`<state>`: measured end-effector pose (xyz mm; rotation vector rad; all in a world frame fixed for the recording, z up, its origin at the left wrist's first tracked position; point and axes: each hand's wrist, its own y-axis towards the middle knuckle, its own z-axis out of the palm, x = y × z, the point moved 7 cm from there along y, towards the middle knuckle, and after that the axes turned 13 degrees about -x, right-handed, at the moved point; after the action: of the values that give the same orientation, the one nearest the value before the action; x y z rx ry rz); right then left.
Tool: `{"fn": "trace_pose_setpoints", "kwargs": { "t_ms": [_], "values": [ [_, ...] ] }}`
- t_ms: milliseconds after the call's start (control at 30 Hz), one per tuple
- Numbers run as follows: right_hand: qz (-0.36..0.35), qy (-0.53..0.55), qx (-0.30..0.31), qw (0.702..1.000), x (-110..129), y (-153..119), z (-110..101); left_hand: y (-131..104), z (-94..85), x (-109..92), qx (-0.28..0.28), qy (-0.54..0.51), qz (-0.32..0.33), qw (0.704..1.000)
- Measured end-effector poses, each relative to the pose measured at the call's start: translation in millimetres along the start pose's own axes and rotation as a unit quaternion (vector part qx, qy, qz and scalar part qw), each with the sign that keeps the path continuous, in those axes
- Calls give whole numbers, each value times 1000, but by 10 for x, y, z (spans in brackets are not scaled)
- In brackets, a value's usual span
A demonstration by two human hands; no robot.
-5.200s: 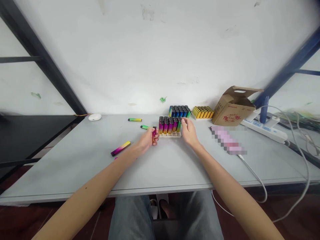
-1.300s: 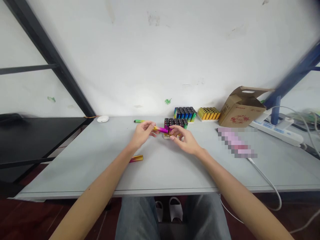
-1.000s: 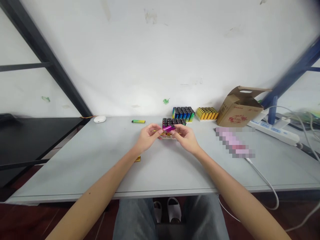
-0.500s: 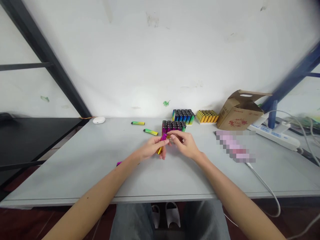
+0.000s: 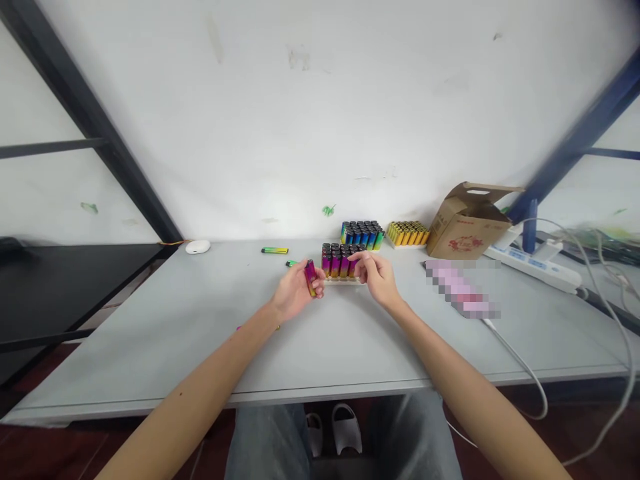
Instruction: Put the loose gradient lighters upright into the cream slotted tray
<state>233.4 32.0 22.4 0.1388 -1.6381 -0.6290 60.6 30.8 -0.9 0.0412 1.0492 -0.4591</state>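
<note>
My left hand [image 5: 295, 290] is closed around a purple-and-gold battery [image 5: 311, 277], held tilted with its dark end up, just left of a tray. In that pale tray [image 5: 345, 283], several purple-and-gold batteries [image 5: 334, 261] stand upright in rows, black ends up. My right hand [image 5: 379, 275] is at the tray's right front corner, thumb and fingers pinched together by the batteries there. Whatever lies between its fingertips is hidden. A green battery [image 5: 290, 264] lies partly behind my left hand. Another purple-and-gold battery [image 5: 241, 328] is mostly covered by my left forearm.
Farther back lies a yellow-green battery [image 5: 275, 251]. Blue-green batteries [image 5: 361, 235] and smaller yellow batteries [image 5: 409, 233] stand in blocks by the wall. An open cardboard box [image 5: 465, 230], a power strip [image 5: 535, 263] and a blurred pink object with a cable [image 5: 457, 288] are at right. A white case [image 5: 198, 247] sits at left.
My hands have moved apart. The left has shifted left with its battery and turned it more upright; the right now reaches to the tray's front corner. The camera view has shifted slightly.
</note>
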Motion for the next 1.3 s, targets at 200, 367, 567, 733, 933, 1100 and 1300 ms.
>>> {"fn": "trace_pose_setpoints", "kwargs": {
  "t_ms": [200, 367, 567, 733, 933, 1100, 1300],
  "values": [
    [4, 20, -6, 1000, -24, 18, -17, -11, 39, 54, 21, -8, -38, 999],
    [1, 15, 5, 1000, -13, -1, -1, 11, 25, 43, 8, 20, -13, 1000],
    [-5, 27, 19, 999, 3, -7, 5, 18, 3, 48, -47, 58, 17, 997],
    [-7, 37, 16, 999, 46, -17, 1, 35, -28, 91, -89, 88, 23, 992],
    [-1, 36, 10, 999, 48, -15, -8, 45, -46, 93, -77, 81, 26, 993],
    [-1, 37, 5, 999, 14, 2, -17, 36, -33, 92, -68, 81, 27, 994],
    [-5, 31, -5, 1000, 4, 6, -28, 50, -12, 147, -57, 82, 13, 995]
  ]
}}
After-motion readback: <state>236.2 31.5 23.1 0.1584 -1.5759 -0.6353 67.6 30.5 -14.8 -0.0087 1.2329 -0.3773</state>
